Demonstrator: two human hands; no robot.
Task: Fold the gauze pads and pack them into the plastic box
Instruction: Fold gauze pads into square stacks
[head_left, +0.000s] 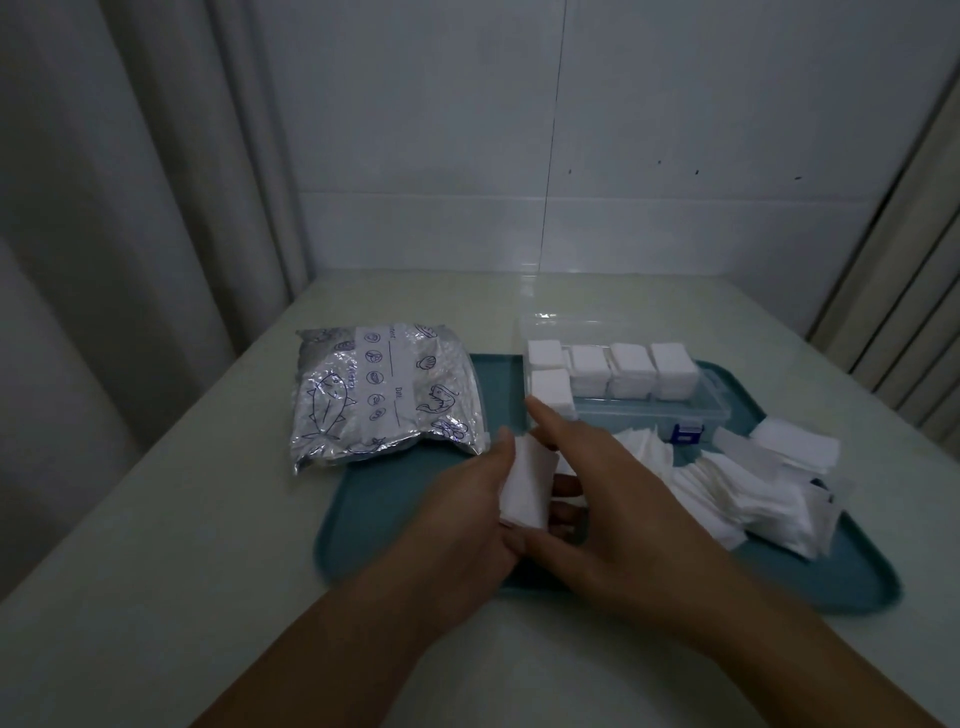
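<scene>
Two hands work one gauze pad over a teal tray on a pale table.

Largest is the table (208, 519), then the tray (363, 519) lying on it. A silver printed bag (384, 395) rests partly on the tray's far left corner. At the tray's far side sits the clear plastic box (649, 410), lid back, with stacks of folded pads (631, 371) in it. A loose heap of unfolded gauze (737, 493) lies on the tray's right. The left hand (467, 514) grasps a white gauze pad (527, 483) from below, fingers curled round it; the right hand (613, 499) lies over it with fingers straight, forefinger toward the box.
</scene>
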